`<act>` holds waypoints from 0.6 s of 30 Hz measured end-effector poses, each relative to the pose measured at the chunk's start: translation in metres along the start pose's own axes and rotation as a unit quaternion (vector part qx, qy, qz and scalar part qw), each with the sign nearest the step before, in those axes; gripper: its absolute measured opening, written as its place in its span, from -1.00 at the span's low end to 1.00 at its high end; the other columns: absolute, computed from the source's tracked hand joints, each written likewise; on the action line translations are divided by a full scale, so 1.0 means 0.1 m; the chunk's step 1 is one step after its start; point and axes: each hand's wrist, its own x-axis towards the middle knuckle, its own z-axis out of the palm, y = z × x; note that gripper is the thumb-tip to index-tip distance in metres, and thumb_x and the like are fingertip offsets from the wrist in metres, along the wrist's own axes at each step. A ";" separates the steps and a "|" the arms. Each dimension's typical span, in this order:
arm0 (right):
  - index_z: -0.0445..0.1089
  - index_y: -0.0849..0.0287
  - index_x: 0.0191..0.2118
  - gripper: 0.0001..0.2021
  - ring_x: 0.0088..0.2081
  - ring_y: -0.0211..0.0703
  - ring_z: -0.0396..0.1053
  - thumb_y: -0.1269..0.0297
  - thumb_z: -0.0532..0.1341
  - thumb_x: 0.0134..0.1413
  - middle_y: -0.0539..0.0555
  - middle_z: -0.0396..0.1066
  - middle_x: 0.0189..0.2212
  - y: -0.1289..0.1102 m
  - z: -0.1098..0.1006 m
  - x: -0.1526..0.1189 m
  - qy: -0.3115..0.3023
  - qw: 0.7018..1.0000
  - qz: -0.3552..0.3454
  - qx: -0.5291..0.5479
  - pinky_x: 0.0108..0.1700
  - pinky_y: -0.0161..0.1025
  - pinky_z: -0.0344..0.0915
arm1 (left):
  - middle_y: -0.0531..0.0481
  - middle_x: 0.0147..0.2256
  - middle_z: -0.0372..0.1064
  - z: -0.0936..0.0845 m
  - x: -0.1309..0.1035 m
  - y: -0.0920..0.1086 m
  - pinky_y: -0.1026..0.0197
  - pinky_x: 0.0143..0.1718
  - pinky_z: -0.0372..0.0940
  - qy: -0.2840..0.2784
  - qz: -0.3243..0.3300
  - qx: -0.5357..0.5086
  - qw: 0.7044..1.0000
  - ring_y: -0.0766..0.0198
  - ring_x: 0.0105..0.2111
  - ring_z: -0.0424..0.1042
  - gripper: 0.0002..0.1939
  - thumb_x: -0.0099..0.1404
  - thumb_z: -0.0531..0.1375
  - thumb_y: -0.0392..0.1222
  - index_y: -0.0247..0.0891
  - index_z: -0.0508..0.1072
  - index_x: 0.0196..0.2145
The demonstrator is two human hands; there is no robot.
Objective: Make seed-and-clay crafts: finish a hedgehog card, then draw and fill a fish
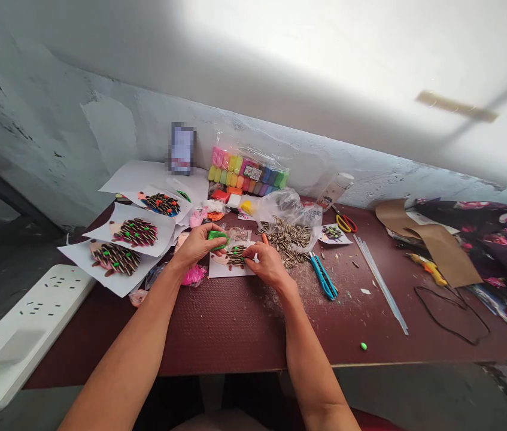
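My left hand (197, 244) is closed round a lump of bright green clay (217, 240) above the left part of a white card. On this card (230, 272) lies a hedgehog figure (236, 255) made of striped seeds, with green bits on it. My right hand (266, 261) rests at the card's right side, its fingertips together on the seeds; whatever they hold is too small to make out. Right behind it spreads a heap of striped seeds (287, 236), partly under a clear plastic bag (287, 206).
Finished hedgehog cards (118, 258) overlap at the left, near a white power strip (33, 323). Coloured clay packs (248, 173) stand at the back. Rightward lie a blue cutter (323, 276), scissors (345, 222), glue sticks (381, 284), a yellow glue gun (430, 269) and a green clay ball (363, 346).
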 end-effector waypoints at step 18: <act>0.57 0.08 -0.34 -0.80 -0.36 -0.24 0.42 0.48 0.21 0.07 -0.06 0.46 -0.40 -0.04 0.00 -0.01 0.001 0.999 -0.021 -0.024 0.37 0.04 0.00 | 0.10 -0.47 0.43 0.01 -0.01 0.03 0.30 -0.53 0.43 -0.001 0.000 0.000 1.000 0.31 -0.54 0.52 -0.69 0.08 0.41 -0.21 -0.30 0.37 -0.30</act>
